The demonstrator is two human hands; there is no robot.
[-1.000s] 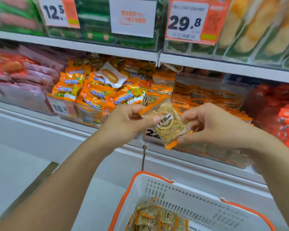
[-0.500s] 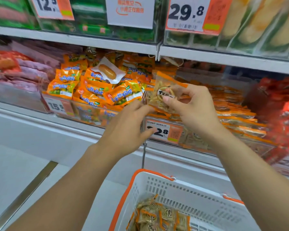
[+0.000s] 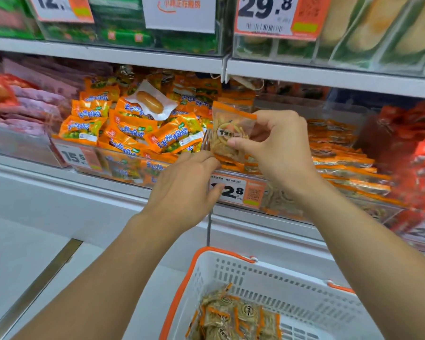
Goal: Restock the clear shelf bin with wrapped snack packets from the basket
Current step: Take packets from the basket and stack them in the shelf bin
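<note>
My right hand pinches a clear snack packet with orange edges and pale strips inside, held upright over the left end of the clear shelf bin. That bin holds stacked packets of the same kind. My left hand reaches toward the bin's front left corner with fingers extended, fingertips at the packet's lower edge and near the price tag. Below, a white basket with an orange rim holds several more of these packets.
To the left stands a bin of orange-and-green packets with a white sausage pack on top. Pink packs lie far left, red packs far right. An upper shelf with price tags overhangs closely.
My right hand has carried the packet up from in front of the bin to over its left end. My left hand let go of the packet and now reaches low by the bin's front.
</note>
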